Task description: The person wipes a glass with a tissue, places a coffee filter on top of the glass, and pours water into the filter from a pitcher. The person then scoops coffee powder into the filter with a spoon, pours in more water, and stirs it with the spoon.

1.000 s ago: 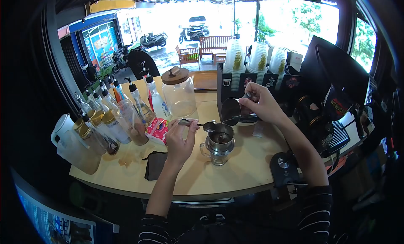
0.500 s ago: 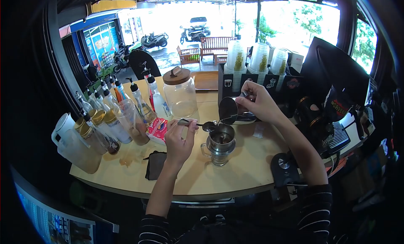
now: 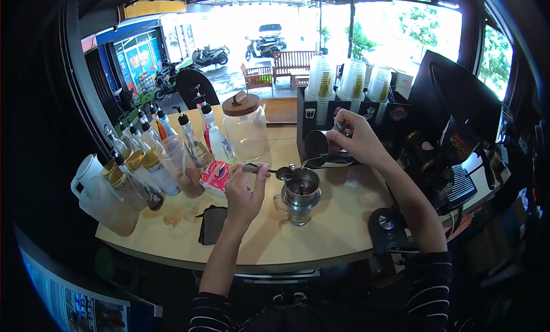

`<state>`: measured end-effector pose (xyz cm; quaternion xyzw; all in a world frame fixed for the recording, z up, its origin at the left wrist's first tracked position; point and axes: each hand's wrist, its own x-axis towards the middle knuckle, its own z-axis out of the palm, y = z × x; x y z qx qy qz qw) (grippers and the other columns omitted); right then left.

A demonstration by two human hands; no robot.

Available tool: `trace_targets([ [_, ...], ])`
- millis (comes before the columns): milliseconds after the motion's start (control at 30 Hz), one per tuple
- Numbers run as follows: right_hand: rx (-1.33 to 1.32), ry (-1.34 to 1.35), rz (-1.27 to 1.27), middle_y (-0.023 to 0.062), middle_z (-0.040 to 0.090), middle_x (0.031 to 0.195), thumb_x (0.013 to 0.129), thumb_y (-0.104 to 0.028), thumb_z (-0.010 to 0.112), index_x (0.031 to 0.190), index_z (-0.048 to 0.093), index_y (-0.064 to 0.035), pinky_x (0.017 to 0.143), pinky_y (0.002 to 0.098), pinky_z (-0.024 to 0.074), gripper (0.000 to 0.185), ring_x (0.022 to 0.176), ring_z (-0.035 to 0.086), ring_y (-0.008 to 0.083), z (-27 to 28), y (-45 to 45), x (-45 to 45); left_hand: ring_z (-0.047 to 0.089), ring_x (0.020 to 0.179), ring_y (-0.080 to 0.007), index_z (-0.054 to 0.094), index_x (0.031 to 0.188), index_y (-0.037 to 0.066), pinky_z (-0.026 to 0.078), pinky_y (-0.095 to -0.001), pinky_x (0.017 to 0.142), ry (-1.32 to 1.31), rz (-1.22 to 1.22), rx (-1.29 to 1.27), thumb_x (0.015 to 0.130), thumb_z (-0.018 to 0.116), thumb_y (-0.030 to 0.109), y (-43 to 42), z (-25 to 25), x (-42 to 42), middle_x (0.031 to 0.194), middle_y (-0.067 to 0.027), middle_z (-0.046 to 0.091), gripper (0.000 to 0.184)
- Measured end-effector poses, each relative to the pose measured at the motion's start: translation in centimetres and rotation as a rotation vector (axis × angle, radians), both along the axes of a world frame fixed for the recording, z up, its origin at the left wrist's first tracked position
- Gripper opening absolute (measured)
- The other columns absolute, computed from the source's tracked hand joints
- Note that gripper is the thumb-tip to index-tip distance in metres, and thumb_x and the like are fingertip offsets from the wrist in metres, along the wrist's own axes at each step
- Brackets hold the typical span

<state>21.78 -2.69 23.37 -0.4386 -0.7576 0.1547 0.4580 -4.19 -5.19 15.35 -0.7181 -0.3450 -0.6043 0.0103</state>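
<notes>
Pinched in my left hand is the handle of a spoon, whose bowl lies at the left rim of a metal filter cup. That cup sits on a glass mug and holds dark liquid. My right hand is closed on the handle of a metal pitcher, tilted to the left above the cup. A thin stream runs from the pitcher's lip towards the spoon and cup.
Pump bottles, a plastic jug, a lidded glass jar and a pink packet stand left. A dark cloth lies nearer. Behind are stacked cups; a black scale-like device is at right.
The pitcher has shifted slightly, and its tilt and stream have changed a little. Both hands keep their grips and have hardly moved.
</notes>
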Motion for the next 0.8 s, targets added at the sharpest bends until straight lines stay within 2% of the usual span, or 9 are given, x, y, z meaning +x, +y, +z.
trace_targets([
  [167,-0.002,0.013,-0.016,-0.0007,0.032,0.063,0.078,-0.009,0.068,0.075,0.044,-0.0008,0.049,0.0265,0.0282,0.025,0.057,0.031,0.0070,0.3,-0.7,0.6,0.061,0.067,-0.0208,0.064,0.086,0.005,0.041,-0.0341,0.076,-0.032,-0.025,-0.059,0.088,0.060,0.014,0.0,-0.3,0.2,0.069,-0.0047,0.067,0.009],
  [267,-0.042,-0.055,-0.028,-0.0052,0.034,0.067,0.082,-0.010,0.066,0.079,0.042,-0.0045,0.052,0.0215,0.0282,0.025,0.061,0.030,0.0018,0.7,-1.3,0.7,0.062,0.068,-0.0211,0.064,0.086,0.005,0.041,-0.0339,0.076,-0.007,-0.012,-0.029,0.088,0.060,0.014,0.0,-0.3,0.3,0.070,-0.0048,0.067,0.010],
  [333,-0.046,-0.018,-0.041,-0.0007,0.033,0.062,0.079,-0.010,0.068,0.075,0.044,-0.0011,0.049,0.0269,0.0286,0.025,0.056,0.031,0.0067,0.7,-1.3,0.7,0.062,0.068,-0.0212,0.064,0.087,0.005,0.042,-0.0339,0.076,-0.027,-0.033,-0.032,0.088,0.060,0.014,0.1,-0.5,0.4,0.070,-0.0048,0.067,0.010],
  [667,-0.006,-0.004,-0.006,-0.0022,0.032,0.059,0.079,-0.011,0.068,0.075,0.044,-0.0012,0.048,0.0268,0.0271,0.026,0.055,0.030,0.0060,0.7,-1.4,-0.6,0.063,0.069,-0.0215,0.065,0.087,0.005,0.042,-0.0346,0.074,0.024,-0.089,-0.016,0.086,0.061,0.012,-0.4,-0.2,1.8,0.071,-0.0040,0.067,0.007],
  [733,-0.090,-0.054,0.010,-0.0054,0.038,0.065,0.083,-0.009,0.066,0.077,0.039,-0.0050,0.053,0.0186,0.0327,0.027,0.060,0.034,0.0004,1.2,-1.9,-1.0,0.063,0.071,-0.0204,0.066,0.087,0.004,0.043,-0.0325,0.075,0.066,-0.070,-0.014,0.088,0.061,0.013,-0.5,-0.1,1.9,0.071,-0.0055,0.068,0.011],
  [800,-0.092,-0.039,0.029,-0.0054,0.037,0.065,0.083,-0.009,0.066,0.077,0.039,-0.0055,0.052,0.0188,0.0314,0.027,0.059,0.033,0.0001,1.1,-2.0,-1.1,0.063,0.071,-0.0206,0.065,0.087,0.004,0.043,-0.0327,0.075,0.087,-0.057,0.002,0.088,0.060,0.013,-0.3,-0.3,1.9,0.071,-0.0055,0.068,0.011],
])
